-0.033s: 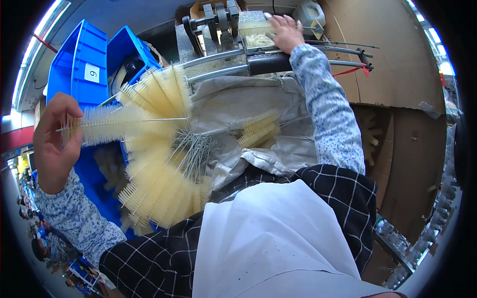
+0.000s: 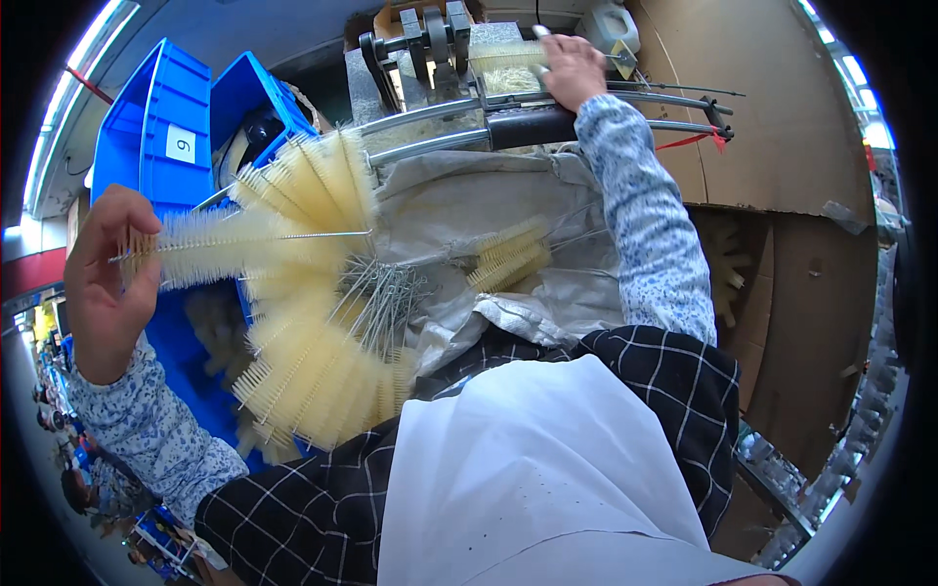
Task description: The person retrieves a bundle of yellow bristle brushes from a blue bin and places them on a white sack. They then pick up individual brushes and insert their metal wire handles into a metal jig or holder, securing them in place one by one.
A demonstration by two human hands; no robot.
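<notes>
On the left, my left hand [image 2: 112, 278] is closed round the tip of a pale yellow bristle brush [image 2: 215, 244], whose twisted wire stem points right. Just beside it, a fan of similar brushes [image 2: 313, 376] spreads out, their looped wire stems [image 2: 386, 298] bunched toward the middle. At the far side, my right hand [image 2: 575, 73] has its thumb and fingers around the right part of another bristle brush [image 2: 503, 57], lying level at a metal machine [image 2: 430, 49]. Light covers show on some right fingertips. The palm side of the right hand is hidden.
Two metal rails [image 2: 430, 146] with a black sleeve [image 2: 531, 127] cross in front of the machine. More brushes [image 2: 510, 256] lie on a whitish cloth [image 2: 459, 195]. Blue bins [image 2: 176, 127] stand left, cardboard [image 2: 772, 117] right. A plastic jug [image 2: 611, 27] sits behind.
My right hand has shifted slightly right along the brush at the machine, its fingers a little more bent. The left hand and its brush stay nearly still.
</notes>
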